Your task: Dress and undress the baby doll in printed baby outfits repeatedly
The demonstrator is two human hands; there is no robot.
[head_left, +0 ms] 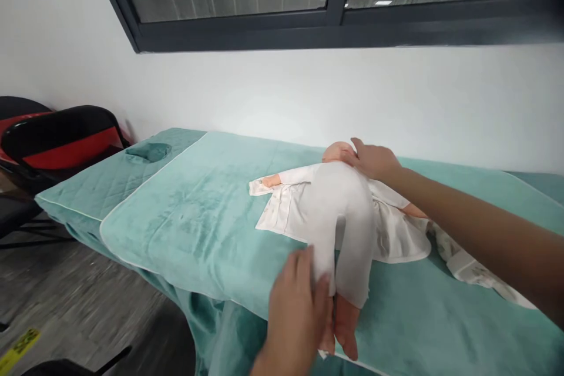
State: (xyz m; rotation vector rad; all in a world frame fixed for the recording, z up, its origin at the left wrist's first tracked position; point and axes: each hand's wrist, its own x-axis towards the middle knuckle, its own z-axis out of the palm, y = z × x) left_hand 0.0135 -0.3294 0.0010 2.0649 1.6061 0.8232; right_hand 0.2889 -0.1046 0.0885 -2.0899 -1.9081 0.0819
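Note:
A baby doll (324, 205) in white leggings lies on the green-covered bed, legs toward me and bare feet (346, 329) near the front edge. A white top (282, 211) is spread open beneath it, with the doll's arms in the sleeves. My right hand (374, 161) grips the doll up by its head and neck, partly covering the head (335, 151). Beside the lower leg on the left is my left hand (297, 305), fingers loosely bent and apart, thumb against the leg. The doll's face cannot be made out.
White patterned cloth (476, 264) lies under my right forearm. The bed (176, 235) runs along a white wall below a dark-framed window (247, 32). Black and red chairs (66, 135) stand at the left. A face hole (148, 153) shows at the bed's left end.

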